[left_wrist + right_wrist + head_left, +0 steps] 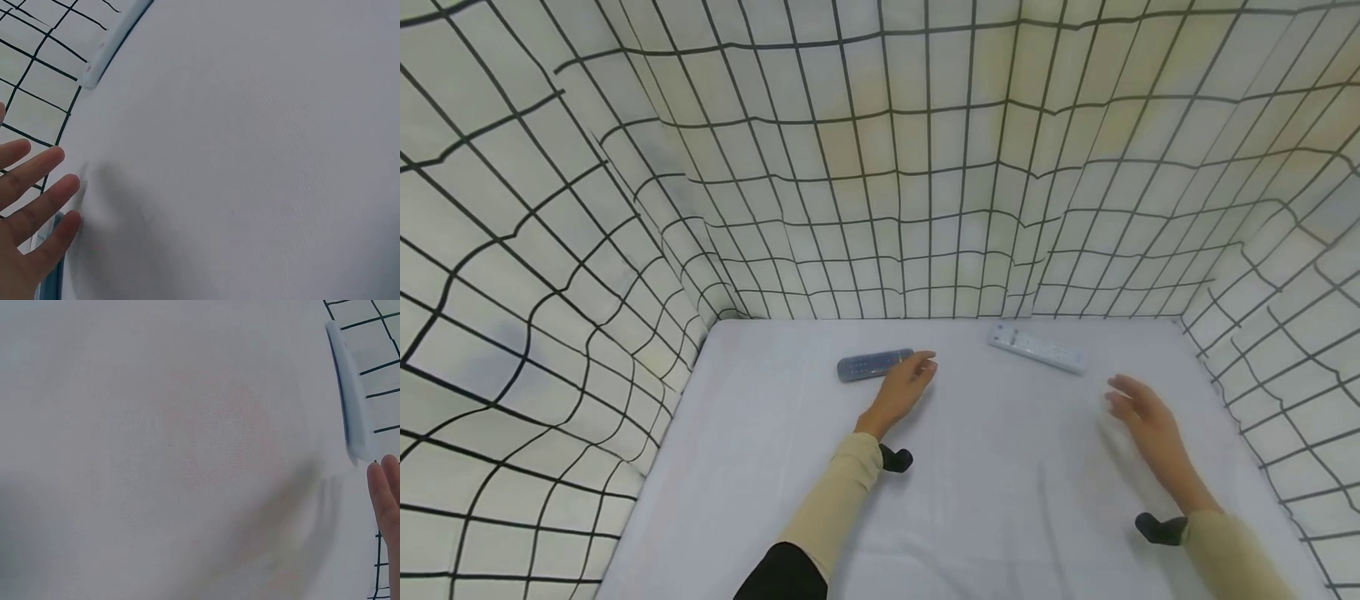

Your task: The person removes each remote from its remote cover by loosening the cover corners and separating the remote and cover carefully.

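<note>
A dark blue-grey remote control lies near the back of the white table, left of centre. My left hand hovers at its right end and overlaps it in the head view; in the left wrist view its fingers are spread and hold nothing. Farther right lies a white remote control, slanting down to the right. Beyond its lower right end is my right hand, fingers loosely bent and nothing in them. The right wrist view shows those fingertips just below the end of the white remote.
A white cloth with soft creases covers the table. Pale walls with a black grid rise along the back, left and right edges. Each wrist wears a black strap piece that sticks out sideways.
</note>
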A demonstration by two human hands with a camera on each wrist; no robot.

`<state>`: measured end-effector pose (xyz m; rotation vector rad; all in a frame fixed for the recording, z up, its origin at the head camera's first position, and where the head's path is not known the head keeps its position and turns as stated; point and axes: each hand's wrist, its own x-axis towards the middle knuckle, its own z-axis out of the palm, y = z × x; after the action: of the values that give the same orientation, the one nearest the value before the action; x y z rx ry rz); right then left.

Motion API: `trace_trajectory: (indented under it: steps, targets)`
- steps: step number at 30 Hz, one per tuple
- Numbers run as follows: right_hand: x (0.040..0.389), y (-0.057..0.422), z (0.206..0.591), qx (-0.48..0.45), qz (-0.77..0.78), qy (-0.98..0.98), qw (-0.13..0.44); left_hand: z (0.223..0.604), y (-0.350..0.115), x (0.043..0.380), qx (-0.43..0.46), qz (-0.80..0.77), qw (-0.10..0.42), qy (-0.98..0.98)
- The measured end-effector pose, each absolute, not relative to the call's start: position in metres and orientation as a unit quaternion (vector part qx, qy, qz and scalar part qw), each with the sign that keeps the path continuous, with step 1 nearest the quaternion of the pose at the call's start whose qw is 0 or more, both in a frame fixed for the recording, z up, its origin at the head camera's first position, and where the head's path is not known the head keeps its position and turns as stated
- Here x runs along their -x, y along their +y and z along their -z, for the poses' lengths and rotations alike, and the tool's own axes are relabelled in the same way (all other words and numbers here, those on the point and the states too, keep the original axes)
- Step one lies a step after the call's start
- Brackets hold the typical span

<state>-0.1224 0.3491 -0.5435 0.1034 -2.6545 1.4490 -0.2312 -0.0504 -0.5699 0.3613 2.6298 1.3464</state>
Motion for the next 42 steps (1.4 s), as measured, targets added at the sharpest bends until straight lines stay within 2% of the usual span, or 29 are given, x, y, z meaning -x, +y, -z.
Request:
trace_trajectory:
  steps: [10,16,32,42]
  targets:
    - [0.138,0.351,0.548,-0.037,-0.553,-0.831,0.040,0.574,-0.032,0.244,-0.123,-0.466,0.085,0.872]
    - [0.149,0.353,0.553,-0.047,-0.591,-0.805,0.024,0.574,-0.019,0.249,-0.118,-0.475,0.065,0.869]
    - [0.177,0.356,0.552,0.014,-0.591,-0.806,-0.030,0.582,0.018,0.267,-0.124,-0.479,0.039,0.868]
    - [0.191,0.352,0.551,0.045,-0.581,-0.811,-0.057,0.587,0.045,0.280,-0.141,-0.405,0.038,0.903]
